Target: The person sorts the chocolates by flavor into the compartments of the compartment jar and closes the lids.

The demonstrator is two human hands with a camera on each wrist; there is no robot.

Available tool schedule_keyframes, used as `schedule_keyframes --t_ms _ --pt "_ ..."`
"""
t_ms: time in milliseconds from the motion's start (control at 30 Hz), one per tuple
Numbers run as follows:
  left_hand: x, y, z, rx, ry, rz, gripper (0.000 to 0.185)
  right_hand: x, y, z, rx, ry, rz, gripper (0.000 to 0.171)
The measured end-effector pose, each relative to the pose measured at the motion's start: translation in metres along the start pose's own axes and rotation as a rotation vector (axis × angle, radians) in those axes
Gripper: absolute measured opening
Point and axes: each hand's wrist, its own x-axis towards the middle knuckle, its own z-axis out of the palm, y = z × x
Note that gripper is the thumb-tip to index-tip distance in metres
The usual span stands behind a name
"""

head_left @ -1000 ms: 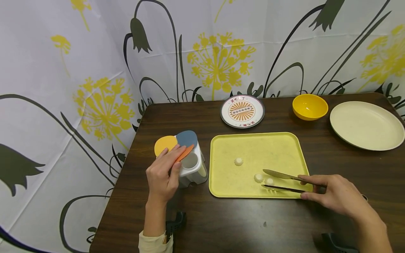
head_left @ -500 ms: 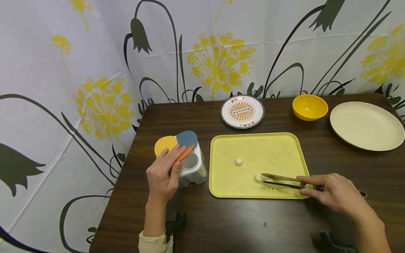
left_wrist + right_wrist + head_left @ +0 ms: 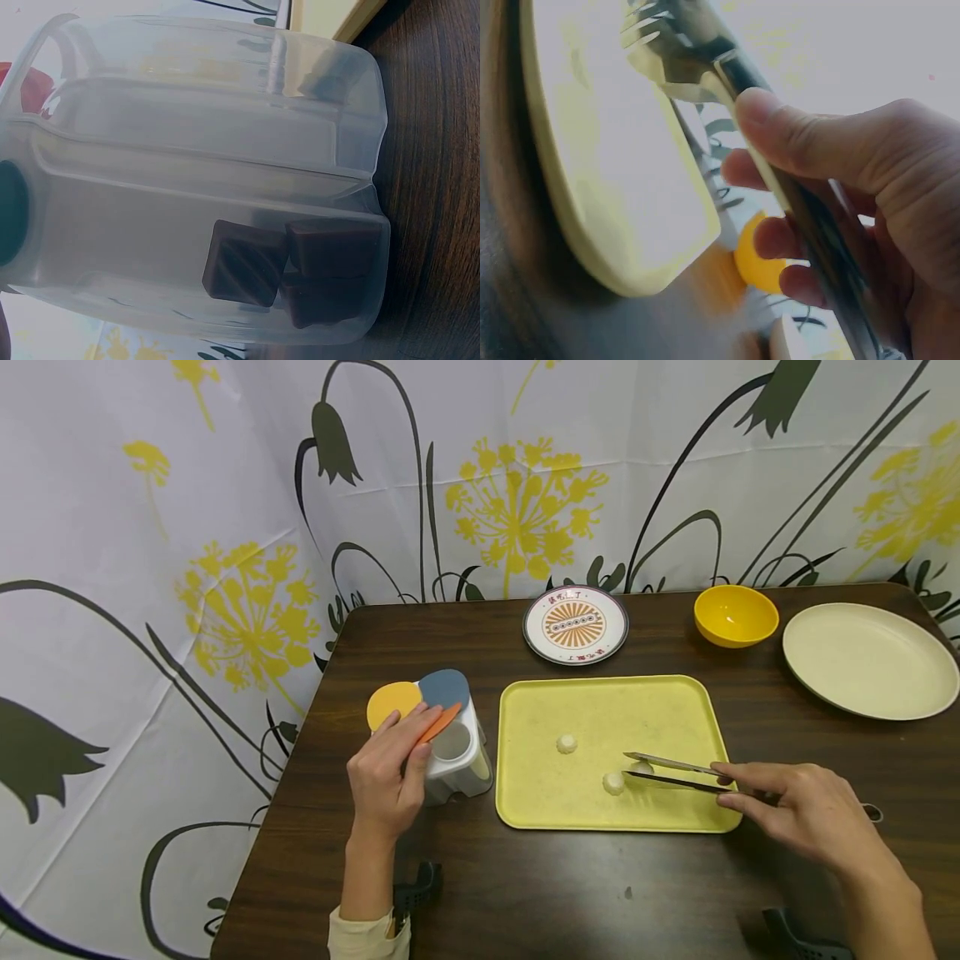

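A person's right hand [image 3: 806, 814] pinches metal tongs [image 3: 675, 772] between thumb and fingers, the tips raised over the yellow tray [image 3: 525, 810] and closed on a small white ball [image 3: 642, 767]. A second white ball [image 3: 613, 782] lies just beside the tips, and a third [image 3: 566, 743] sits well apart near the tray's middle. The left hand [image 3: 386, 777] grips a white plastic container [image 3: 457, 760] with coloured lids, standing just off the tray's left edge on the dark tabletop [image 3: 540, 893]. Bare tray surface stretches toward the far rim. Along the tabletop's back edge stand a patterned plate [image 3: 575, 624], a yellow bowl [image 3: 735, 614] and a large cream plate [image 3: 870, 658].
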Motion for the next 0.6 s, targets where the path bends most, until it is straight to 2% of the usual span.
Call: schedule_keyframes --t_ms 233,367,500,600 --pt "0.001 0.000 0.000 0.005 -0.005 -0.011 0.037 0.016 -0.010 -0.002 0.020 0.123 -0.139 0.050" --pt "0.001 0.000 0.000 0.010 -0.006 -0.012 0.038 0.029 -0.022 0.002 0.075 0.206 -0.231 0.037" --pt "0.000 0.000 0.000 0.019 -0.009 -0.019 0.038 0.047 -0.038 0.007 0.123 0.243 -0.298 0.046" --pt "-0.001 0.000 0.000 0.025 -0.011 -0.021 0.039 0.058 -0.053 0.011 0.148 0.249 -0.334 0.044"
